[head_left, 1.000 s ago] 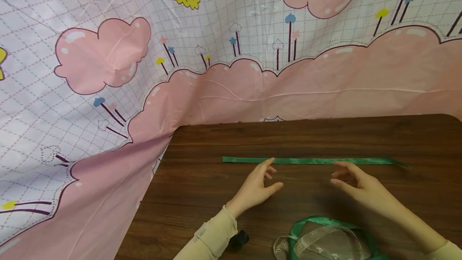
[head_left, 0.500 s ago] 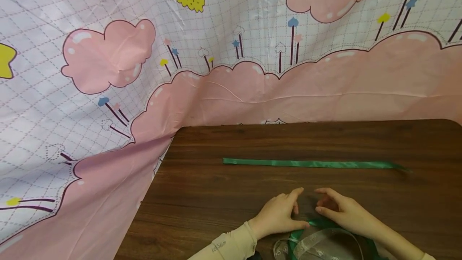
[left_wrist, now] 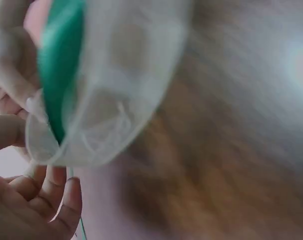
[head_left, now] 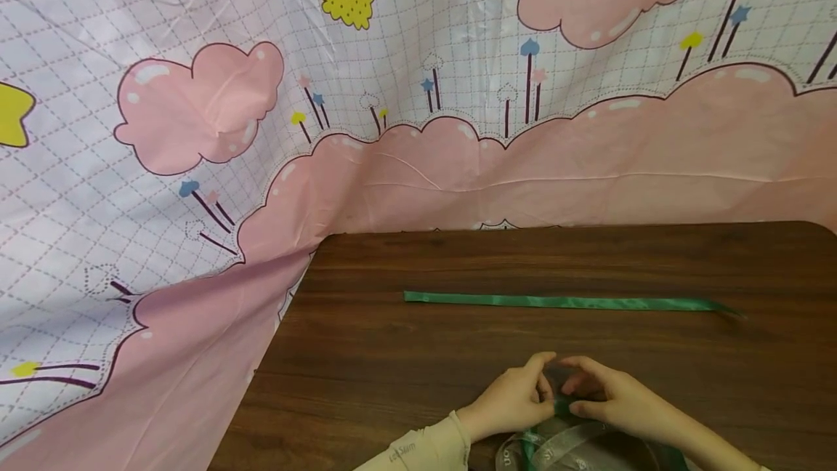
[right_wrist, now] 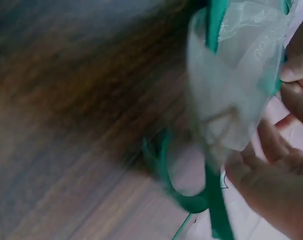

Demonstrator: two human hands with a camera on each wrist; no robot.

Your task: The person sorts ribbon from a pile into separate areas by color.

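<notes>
My left hand (head_left: 510, 398) and right hand (head_left: 621, 398) meet close together near the table's front. Between their thumbs and fingers they pinch a green satin ribbon (head_left: 561, 407). A sheer whitish ribbon (head_left: 569, 442) with pale printed lettering curves in loops beneath the hands, beside the green one. In the left wrist view, the sheer ribbon (left_wrist: 136, 55) hangs large next to the green ribbon (left_wrist: 61, 65). The right wrist view has a loose green loop (right_wrist: 184, 200) dangling below. Fingers partly hide the pinched spot.
A separate green ribbon (head_left: 575, 302) lies straight across the dark wooden table (head_left: 366, 355), its right end bent toward me. Behind the table hangs a pink and white patterned curtain (head_left: 418, 166).
Both hands have come back from the straight ribbon to the looped ribbons in front, drawn together and taken hold of the green one. The straight ribbon stays on the table.
</notes>
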